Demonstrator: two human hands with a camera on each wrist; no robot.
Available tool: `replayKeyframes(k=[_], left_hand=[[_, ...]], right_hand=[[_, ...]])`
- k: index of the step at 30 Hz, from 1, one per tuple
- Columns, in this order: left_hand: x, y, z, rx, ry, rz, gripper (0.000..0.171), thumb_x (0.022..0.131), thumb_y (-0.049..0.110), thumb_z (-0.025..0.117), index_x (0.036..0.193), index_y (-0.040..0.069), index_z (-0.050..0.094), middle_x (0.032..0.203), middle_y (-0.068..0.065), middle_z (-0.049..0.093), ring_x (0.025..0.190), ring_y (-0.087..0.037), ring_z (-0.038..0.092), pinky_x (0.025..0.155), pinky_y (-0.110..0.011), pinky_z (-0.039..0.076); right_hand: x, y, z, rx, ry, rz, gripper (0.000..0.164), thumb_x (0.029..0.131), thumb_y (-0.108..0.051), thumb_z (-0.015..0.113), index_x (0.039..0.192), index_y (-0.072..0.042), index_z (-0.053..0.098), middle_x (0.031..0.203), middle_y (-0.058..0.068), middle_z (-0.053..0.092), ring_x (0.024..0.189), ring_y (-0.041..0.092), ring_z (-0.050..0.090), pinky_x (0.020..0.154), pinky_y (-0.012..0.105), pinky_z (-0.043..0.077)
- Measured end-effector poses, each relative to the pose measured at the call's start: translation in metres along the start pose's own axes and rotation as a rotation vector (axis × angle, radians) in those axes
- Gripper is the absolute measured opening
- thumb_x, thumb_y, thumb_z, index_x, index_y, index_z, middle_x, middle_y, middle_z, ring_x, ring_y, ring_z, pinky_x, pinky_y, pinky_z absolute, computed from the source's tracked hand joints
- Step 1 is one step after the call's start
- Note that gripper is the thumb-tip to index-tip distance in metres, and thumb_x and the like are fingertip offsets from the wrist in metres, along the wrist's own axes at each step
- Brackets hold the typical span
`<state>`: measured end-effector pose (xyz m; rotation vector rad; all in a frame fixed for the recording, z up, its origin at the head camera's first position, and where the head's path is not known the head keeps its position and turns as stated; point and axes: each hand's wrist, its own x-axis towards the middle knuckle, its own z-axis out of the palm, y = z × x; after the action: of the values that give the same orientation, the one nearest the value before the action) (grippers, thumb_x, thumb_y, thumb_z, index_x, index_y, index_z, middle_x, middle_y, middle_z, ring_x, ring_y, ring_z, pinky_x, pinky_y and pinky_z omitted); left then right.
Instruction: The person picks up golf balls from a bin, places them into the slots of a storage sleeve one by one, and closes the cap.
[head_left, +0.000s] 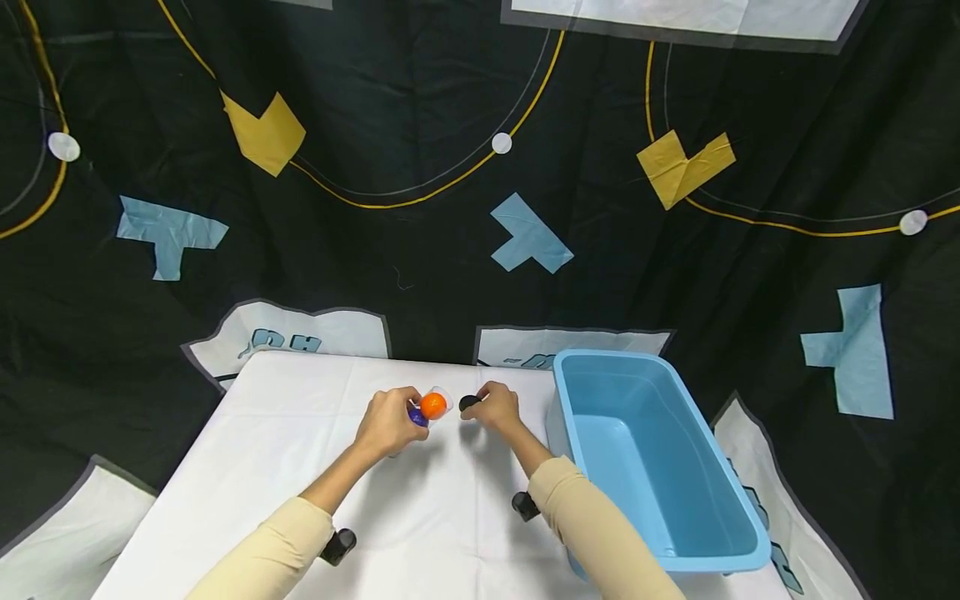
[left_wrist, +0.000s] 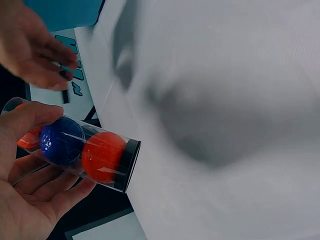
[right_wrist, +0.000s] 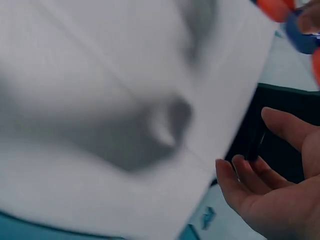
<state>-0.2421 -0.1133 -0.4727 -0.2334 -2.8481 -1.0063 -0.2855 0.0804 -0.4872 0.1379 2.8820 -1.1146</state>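
Observation:
My left hand point(head_left: 390, 419) grips a clear plastic tube point(left_wrist: 89, 131) above the white table. Inside the tube are an orange ball point(left_wrist: 104, 156), a blue ball point(left_wrist: 62, 140) and another orange ball point(left_wrist: 29, 138) partly behind the thumb. A black cap point(left_wrist: 128, 166) closes one end; the opposite end looks uncapped. To the right, apart from the tube, my right hand point(head_left: 497, 408) pinches a round black lid point(head_left: 469, 403) between thumb and fingers. In the right wrist view this lid point(right_wrist: 256, 144) shows edge-on and dark against the dark background.
A light blue plastic tub point(head_left: 622, 467) stands on the right of the white-covered table point(head_left: 292, 433), beside my right forearm. Behind the table hangs a black cloth point(head_left: 420, 275) with taped shapes. Black wrist devices point(head_left: 339, 547) sit below the forearms.

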Motion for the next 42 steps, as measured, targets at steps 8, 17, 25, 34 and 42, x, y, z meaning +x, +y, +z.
replayKeyframes(k=[8, 17, 25, 34, 42], left_hand=[[0.001, 0.004, 0.003, 0.003, 0.0, 0.028, 0.035, 0.062, 0.011, 0.091, 0.091, 0.008, 0.072, 0.076, -0.004, 0.073, 0.067, -0.015, 0.066, 0.066, -0.033, 0.057], [0.002, 0.009, 0.005, 0.02, -0.005, 0.055, 0.033, 0.062, 0.01, 0.09, 0.09, 0.008, 0.072, 0.076, -0.003, 0.073, 0.068, -0.016, 0.066, 0.067, -0.034, 0.057], [0.003, 0.013, 0.012, 0.015, -0.02, 0.084, 0.032, 0.062, 0.009, 0.091, 0.088, 0.009, 0.072, 0.075, -0.003, 0.073, 0.067, -0.015, 0.066, 0.067, -0.033, 0.057], [0.0, 0.016, 0.018, 0.018, -0.035, 0.104, 0.032, 0.061, 0.009, 0.091, 0.087, 0.01, 0.072, 0.075, -0.002, 0.074, 0.068, -0.016, 0.067, 0.067, -0.034, 0.057], [-0.001, 0.017, 0.021, 0.024, -0.034, 0.116, 0.033, 0.061, 0.01, 0.092, 0.087, 0.01, 0.072, 0.077, -0.004, 0.074, 0.069, -0.018, 0.068, 0.067, -0.035, 0.058]], right_hand=[[-0.011, -0.02, -0.045, -0.113, -0.172, -0.062, 0.034, 0.07, -0.02, 0.088, 0.095, -0.006, 0.071, 0.096, 0.013, 0.068, 0.1, 0.028, 0.055, 0.074, 0.035, 0.05], [-0.022, -0.027, -0.071, -0.176, -0.245, -0.121, 0.033, 0.071, -0.019, 0.089, 0.096, -0.008, 0.071, 0.089, 0.007, 0.07, 0.098, 0.024, 0.054, 0.07, 0.031, 0.047], [-0.023, -0.028, -0.076, -0.205, -0.261, -0.148, 0.032, 0.069, -0.016, 0.09, 0.094, -0.008, 0.071, 0.087, 0.007, 0.07, 0.095, 0.024, 0.054, 0.069, 0.03, 0.045], [-0.025, -0.028, -0.079, -0.174, -0.295, -0.11, 0.029, 0.072, -0.017, 0.089, 0.094, -0.006, 0.075, 0.086, 0.006, 0.07, 0.088, 0.022, 0.059, 0.069, 0.029, 0.05], [-0.026, -0.027, -0.083, -0.022, -0.376, -0.11, 0.031, 0.077, -0.019, 0.087, 0.102, -0.003, 0.076, 0.088, 0.003, 0.076, 0.078, 0.02, 0.069, 0.076, 0.033, 0.06]])
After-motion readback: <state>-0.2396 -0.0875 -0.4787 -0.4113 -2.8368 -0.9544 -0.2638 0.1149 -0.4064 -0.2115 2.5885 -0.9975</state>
